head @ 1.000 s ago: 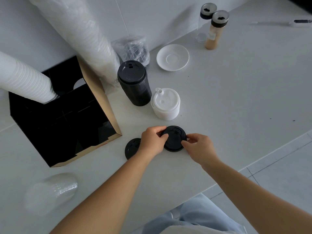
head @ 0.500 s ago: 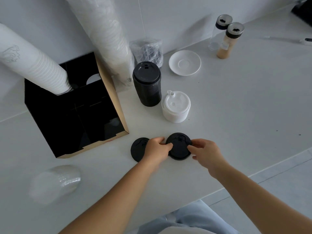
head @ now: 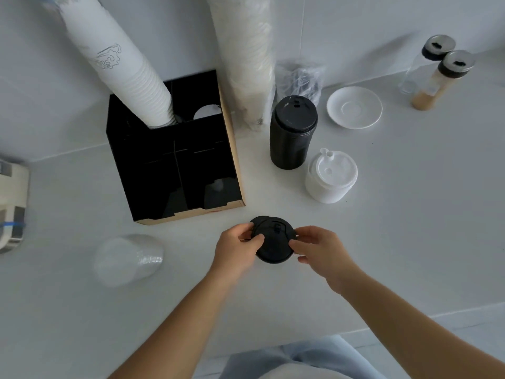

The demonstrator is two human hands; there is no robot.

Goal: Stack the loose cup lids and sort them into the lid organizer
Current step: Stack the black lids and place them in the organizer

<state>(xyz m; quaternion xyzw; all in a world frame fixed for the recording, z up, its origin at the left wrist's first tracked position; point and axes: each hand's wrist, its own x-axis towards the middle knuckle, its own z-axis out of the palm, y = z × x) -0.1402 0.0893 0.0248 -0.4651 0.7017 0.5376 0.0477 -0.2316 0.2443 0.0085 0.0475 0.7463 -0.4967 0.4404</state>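
Two black cup lids (head: 274, 243) overlap just above the white counter, the nearer one lying over the farther one. My left hand (head: 236, 248) pinches their left edge and my right hand (head: 318, 248) pinches the right edge. The black lid organizer (head: 175, 162), with a brown side panel, stands up and to the left of my hands, its compartments dark inside. A tall stack of black lids (head: 293, 132) and a short stack of white lids (head: 331, 176) stand behind my hands.
A stack of white paper cups (head: 120, 67) leans out of the organizer. A bagged cup sleeve (head: 246, 58) leans on the wall. A white saucer (head: 354, 107), two bottles (head: 437, 75), a bag of dark items (head: 299, 77) and clear cups (head: 128, 259) lie around.
The two black lids lay side by side on the counter; now they overlap between both hands. The view has shifted, so the organizer sits more central.
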